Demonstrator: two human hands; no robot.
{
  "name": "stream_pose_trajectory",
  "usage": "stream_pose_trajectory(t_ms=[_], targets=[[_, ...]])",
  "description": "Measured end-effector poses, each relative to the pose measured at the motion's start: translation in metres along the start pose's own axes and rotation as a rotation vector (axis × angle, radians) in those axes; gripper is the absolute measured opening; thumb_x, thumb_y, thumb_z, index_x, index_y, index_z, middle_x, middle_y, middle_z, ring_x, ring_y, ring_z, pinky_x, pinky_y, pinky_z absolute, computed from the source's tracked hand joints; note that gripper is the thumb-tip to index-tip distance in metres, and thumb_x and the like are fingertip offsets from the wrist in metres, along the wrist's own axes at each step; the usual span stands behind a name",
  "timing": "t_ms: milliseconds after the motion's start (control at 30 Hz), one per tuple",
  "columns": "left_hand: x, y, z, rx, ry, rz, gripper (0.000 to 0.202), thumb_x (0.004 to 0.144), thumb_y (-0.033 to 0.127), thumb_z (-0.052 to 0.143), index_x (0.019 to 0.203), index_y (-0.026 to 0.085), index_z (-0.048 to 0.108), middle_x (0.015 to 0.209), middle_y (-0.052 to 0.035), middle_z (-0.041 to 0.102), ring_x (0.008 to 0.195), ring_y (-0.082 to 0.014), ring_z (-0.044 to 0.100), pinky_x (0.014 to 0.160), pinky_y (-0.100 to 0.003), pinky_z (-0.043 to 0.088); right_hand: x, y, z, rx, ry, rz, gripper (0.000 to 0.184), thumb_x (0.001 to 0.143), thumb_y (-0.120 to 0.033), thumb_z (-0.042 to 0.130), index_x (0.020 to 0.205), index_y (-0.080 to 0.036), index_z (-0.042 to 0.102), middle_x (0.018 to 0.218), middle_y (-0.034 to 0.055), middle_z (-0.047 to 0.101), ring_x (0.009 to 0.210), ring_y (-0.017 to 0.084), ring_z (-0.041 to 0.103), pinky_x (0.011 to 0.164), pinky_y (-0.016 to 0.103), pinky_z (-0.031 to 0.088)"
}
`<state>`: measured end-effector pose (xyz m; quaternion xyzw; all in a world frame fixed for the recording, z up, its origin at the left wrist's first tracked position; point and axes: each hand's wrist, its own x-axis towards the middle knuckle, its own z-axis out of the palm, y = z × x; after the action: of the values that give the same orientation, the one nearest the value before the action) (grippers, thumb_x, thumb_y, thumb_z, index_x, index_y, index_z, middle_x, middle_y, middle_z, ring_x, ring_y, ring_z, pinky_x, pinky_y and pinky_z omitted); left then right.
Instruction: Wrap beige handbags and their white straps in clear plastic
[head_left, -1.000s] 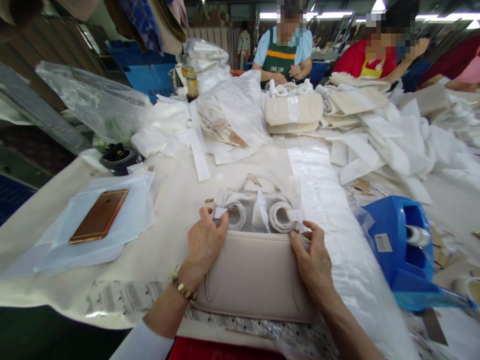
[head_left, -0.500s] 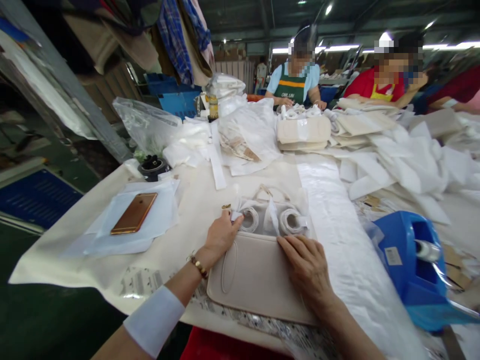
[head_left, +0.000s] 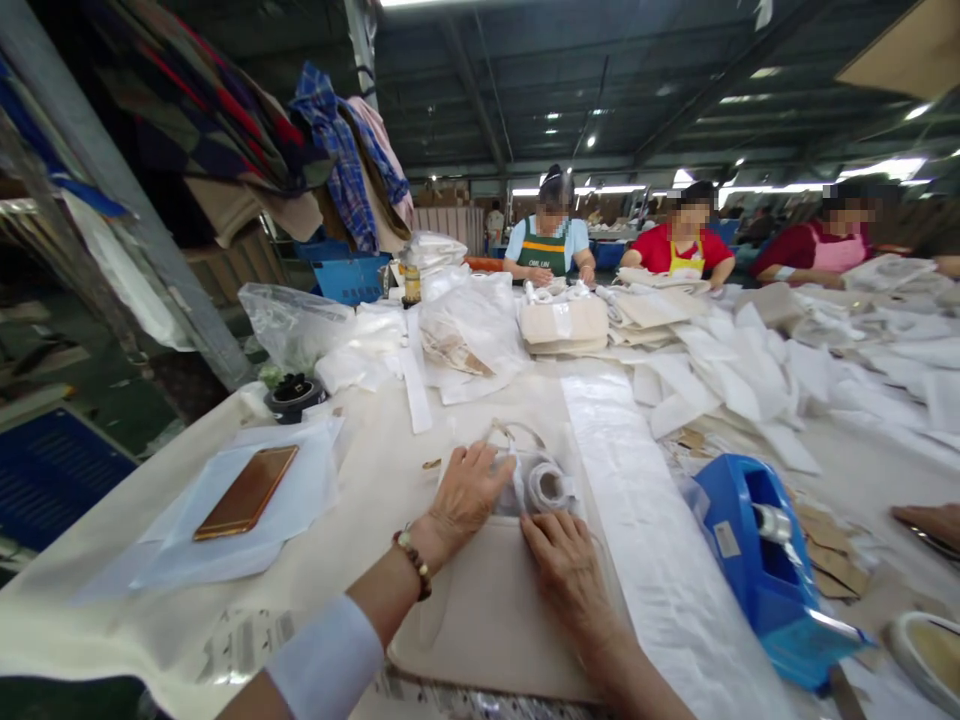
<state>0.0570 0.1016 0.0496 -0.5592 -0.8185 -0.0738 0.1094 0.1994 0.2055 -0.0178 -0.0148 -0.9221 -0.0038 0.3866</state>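
A beige bag point(head_left: 487, 620) lies flat on the table in front of me, its handles wrapped in white paper rolls point(head_left: 546, 487) at the far edge. My left hand point(head_left: 469, 495) rests over the left wrapped handle, fingers curled on the wrapping. My right hand point(head_left: 566, 570) lies on the bag's top edge just below the right roll, fingers together and pressing down.
A gold phone point(head_left: 246, 492) lies on white sheets at left. A blue tape dispenser point(head_left: 765, 560) stands at right. Piles of white wrapping point(head_left: 750, 360) and stacked beige bags point(head_left: 562, 322) cover the far table. Three people sit across; another person's hand point(head_left: 930, 522) shows at right.
The camera has tilted up, showing more of the room. My left hand moved right over the left wrapped handle; my right hand shifted left along the bag's top edge.
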Motion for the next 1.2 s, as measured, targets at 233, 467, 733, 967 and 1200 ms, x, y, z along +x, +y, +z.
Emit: stream_pose_trajectory(t_ms=[233,467,733,967,1200], targets=[[0.039,-0.005,0.015,-0.203,-0.011,0.090,0.020,0.084,0.010,0.053,0.091,0.023,0.067,0.122,-0.0086,0.058,0.110,-0.0230,0.054,0.093,-0.040,0.039,-0.008,0.001,0.003,0.087,0.060,0.071,0.033,0.083,-0.002,0.040,0.107,-0.014,0.058,0.091,0.0073,0.064,0.086,0.020,0.052,0.077,0.035,0.043],[0.045,-0.033,0.005,-0.590,0.244,-0.507,0.026,0.090,0.026,0.039,0.088,0.011,0.061,0.077,-0.0106,0.068,0.075,-0.0211,0.065,0.070,-0.034,0.050,-0.004,0.001,-0.002,0.132,0.069,0.073,0.032,0.085,-0.005,0.038,0.107,-0.012,0.059,0.090,0.0089,0.064,0.088,0.021,0.052,0.076,0.036,0.044],[0.064,-0.063,-0.015,-0.885,0.411,-0.961,0.022,0.082,0.023,0.044,0.089,0.005,0.055,0.068,-0.0114,0.065,0.055,-0.0191,0.065,0.050,-0.028,0.051,-0.005,0.001,-0.002,0.148,0.073,0.094,0.034,0.083,-0.004,0.039,0.108,-0.014,0.059,0.091,0.0084,0.064,0.089,0.020,0.053,0.075,0.036,0.045],[0.061,-0.009,-0.030,-0.295,0.459,-0.593,0.035,0.088,0.017,0.041,0.121,0.009,0.044,0.123,-0.0184,0.050,0.117,-0.0252,0.047,0.101,-0.041,0.037,-0.004,-0.001,-0.001,0.136,0.080,0.087,0.032,0.085,-0.004,0.037,0.106,-0.012,0.060,0.090,0.0085,0.064,0.088,0.020,0.051,0.076,0.035,0.043],[0.078,0.033,0.035,-0.114,-0.076,-0.289,0.029,0.083,0.004,0.034,0.094,0.010,0.060,0.093,-0.0157,0.065,0.093,-0.0248,0.060,0.082,-0.035,0.045,-0.004,-0.005,-0.001,0.094,0.050,0.127,0.034,0.084,-0.004,0.036,0.107,-0.011,0.060,0.094,0.0096,0.065,0.091,0.021,0.050,0.078,0.036,0.041]])
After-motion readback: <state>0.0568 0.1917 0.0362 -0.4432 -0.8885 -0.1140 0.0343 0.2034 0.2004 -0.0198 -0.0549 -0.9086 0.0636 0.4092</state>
